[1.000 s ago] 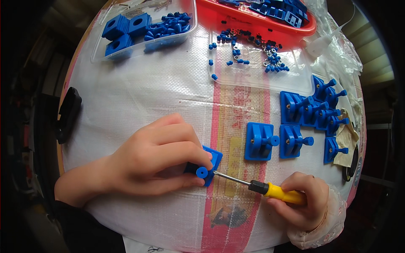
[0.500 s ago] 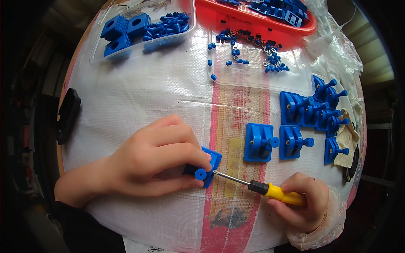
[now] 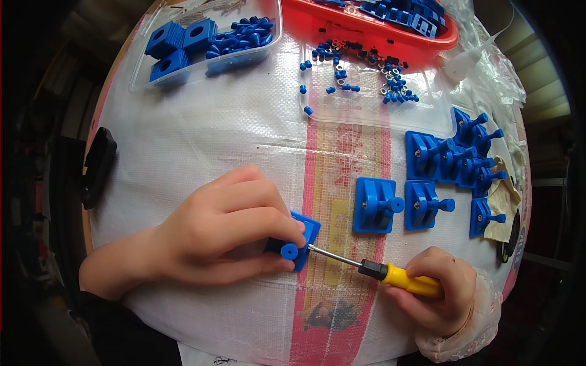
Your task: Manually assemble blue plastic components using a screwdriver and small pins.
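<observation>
My left hand (image 3: 235,229) is closed round a small blue plastic bracket (image 3: 309,230) on the woven sheet, its fingers covering much of the part. A round peg end of the bracket shows between thumb and fingers. From the right, my right hand (image 3: 442,290) grips a screwdriver (image 3: 412,282) with a yellow handle and black collar. The metal tip meets the bracket's right side, by my left fingertips; any screw there is too small to make out. To the right stand similar blue brackets with pegs, the nearest bracket (image 3: 374,205) by itself.
A clear tub (image 3: 235,63) at the back left holds blue square plates and cone-shaped pieces. Small blue caps, washers and nuts lie on a clear lid (image 3: 366,116). Behind it sits a red basin (image 3: 448,38) of blue parts. A black object (image 3: 99,168) lies at the left edge.
Almost nothing differs. Both hands keep their places, and the screwdriver tip stays against the bracket; my right fingers have shifted very slightly on the handle.
</observation>
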`<state>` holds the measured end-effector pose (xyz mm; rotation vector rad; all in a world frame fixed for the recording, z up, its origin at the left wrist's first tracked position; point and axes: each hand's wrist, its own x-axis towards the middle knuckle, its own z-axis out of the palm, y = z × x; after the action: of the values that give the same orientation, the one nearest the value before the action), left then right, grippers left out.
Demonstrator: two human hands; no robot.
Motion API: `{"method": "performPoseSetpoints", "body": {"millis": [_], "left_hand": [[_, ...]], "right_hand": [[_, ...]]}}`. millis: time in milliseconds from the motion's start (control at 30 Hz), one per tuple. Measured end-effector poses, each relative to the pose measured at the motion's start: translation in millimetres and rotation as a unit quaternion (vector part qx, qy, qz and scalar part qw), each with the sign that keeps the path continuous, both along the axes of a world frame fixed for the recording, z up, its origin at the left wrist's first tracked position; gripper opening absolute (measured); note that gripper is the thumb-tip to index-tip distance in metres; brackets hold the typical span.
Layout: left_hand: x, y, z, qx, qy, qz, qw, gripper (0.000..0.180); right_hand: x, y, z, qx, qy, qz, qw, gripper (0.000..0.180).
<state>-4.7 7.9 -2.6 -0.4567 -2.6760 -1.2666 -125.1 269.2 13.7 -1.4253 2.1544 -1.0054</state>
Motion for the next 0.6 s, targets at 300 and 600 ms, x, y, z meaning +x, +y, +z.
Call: {"method": "performPoseSetpoints", "body": {"millis": [300,600], "left_hand": [[4,-2,0,-0.003,-0.007,0.018,1.0,0.03],[1,-1,1,0.008,-0.013,0.024,1.0,0.028]], "right_hand": [[-3,-4,-3,-0.025,-0.032,0.024,0.999,0.029],[-3,-2,0,-0.032,-0.028,0.014,0.999,0.027]]}}
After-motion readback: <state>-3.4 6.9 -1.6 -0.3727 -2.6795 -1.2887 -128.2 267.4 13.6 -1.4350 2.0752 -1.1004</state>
